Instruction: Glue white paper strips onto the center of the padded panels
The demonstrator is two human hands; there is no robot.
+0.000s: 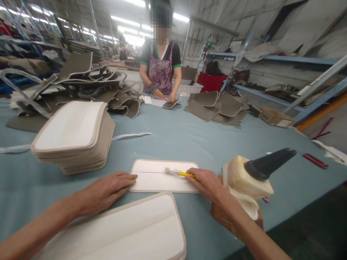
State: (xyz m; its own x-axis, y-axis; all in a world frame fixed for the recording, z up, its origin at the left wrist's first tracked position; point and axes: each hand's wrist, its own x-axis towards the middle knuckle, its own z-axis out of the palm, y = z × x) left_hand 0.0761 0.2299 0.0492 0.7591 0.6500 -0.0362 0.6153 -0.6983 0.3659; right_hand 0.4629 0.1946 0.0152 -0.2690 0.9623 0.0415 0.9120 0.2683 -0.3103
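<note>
A white rectangular panel (154, 183) with a beige border and rounded corners lies flat on the table, a thin line running along it. My left hand (115, 187) rests flat on the panel's left edge, fingers stretched out. In my right hand (206, 180) is a paintbrush (175, 172) with a yellow handle, its pale bristles over the middle of the panel; whether they touch it I cannot tell. Close to me lies a larger white panel (130, 231), partly under my left forearm. Beside my right hand stands a yellowish, glue-smeared container (241, 173) with a black cone-shaped piece on top.
A tall stack of white panels (73, 126) stands at left on the blue-green table (162, 141). Brown pieces with white edging (222, 104) lie at back right, with more heaped at back left. Across the table stands a co-worker (161, 68). A small cardboard box (276, 117) sits at the right edge.
</note>
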